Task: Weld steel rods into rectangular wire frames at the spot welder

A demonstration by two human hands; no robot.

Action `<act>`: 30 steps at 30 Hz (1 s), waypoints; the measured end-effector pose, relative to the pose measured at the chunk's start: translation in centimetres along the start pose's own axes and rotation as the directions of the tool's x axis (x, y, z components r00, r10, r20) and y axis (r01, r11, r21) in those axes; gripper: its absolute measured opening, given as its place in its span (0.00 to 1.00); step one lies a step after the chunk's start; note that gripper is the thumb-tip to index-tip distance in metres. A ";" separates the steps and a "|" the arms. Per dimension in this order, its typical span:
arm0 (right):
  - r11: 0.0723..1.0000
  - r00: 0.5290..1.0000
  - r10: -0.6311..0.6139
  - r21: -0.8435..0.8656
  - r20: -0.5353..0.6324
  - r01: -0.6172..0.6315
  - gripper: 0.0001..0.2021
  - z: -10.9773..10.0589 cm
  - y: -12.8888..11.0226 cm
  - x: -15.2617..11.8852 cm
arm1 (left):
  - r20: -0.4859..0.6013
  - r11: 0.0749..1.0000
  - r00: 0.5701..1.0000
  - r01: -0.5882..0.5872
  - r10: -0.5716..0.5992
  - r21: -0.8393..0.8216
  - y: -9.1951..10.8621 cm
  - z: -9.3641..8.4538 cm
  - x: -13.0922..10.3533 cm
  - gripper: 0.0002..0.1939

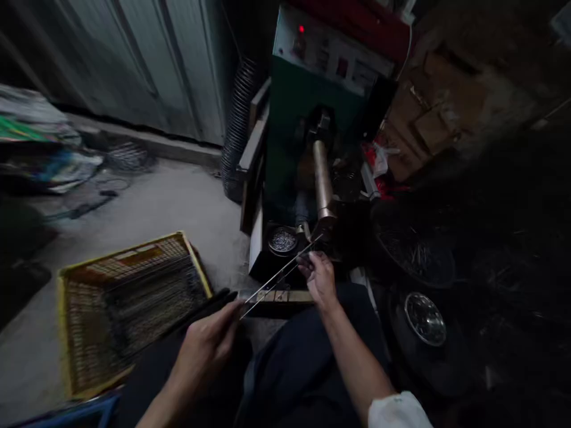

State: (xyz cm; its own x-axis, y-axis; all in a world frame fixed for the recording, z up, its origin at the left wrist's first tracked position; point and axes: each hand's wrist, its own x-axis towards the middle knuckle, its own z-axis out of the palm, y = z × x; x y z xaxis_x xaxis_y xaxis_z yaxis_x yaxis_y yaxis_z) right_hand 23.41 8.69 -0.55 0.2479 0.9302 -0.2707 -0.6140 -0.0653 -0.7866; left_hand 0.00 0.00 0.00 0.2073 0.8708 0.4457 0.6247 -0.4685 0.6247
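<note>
Hands at the thin metal rods [276, 275], before a green machine [288, 119]
The left hand [214, 333] grips their near end; the right hand [320, 278] curls beside the far end, whether pinching I cannot tell; the rods slant up toward a copper-coloured cylinder [322, 175]; a yellow crate [63, 333] sits left.

Thin rods [276, 275] partly hidden, control panel [332, 53] blurred

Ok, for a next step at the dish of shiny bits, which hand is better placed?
Likely the right hand: it is nearer the dish of shiny bits, while the left hand sits farther back, gripping the thin rods.
</note>
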 end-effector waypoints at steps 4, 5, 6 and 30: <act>1.000 1.000 0.006 0.001 -0.014 -0.006 0.10 0.4 -0.3 0.2 | 0.037 0.998 0.998 0.054 -0.053 -0.027 0.2 -0.2 0.7 0.16; 1.000 1.000 0.008 0.003 -0.014 -0.008 0.10 0.4 -0.4 0.2 | 0.044 0.997 0.997 0.064 -0.063 -0.034 0.2 -0.2 0.8 0.15; 1.000 1.000 0.009 0.006 -0.012 -0.009 0.09 0.5 -0.4 0.2 | 0.050 0.996 0.996 0.074 -0.072 -0.040 0.2 -0.2 0.8 0.15; 1.000 0.999 0.026 -0.017 0.026 -0.025 0.10 0.7 -0.7 0.7 | 0.066 0.995 0.992 0.103 -0.103 0.002 0.7 -0.4 1.4 0.17</act>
State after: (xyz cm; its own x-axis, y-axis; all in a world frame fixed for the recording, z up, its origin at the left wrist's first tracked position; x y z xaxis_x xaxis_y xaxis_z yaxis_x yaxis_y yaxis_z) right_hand 23.55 9.64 0.19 0.2126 0.9372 -0.2764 -0.6069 -0.0951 -0.7891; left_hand 0.40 0.84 1.31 0.1908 0.9225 0.3355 0.6440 -0.3756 0.6665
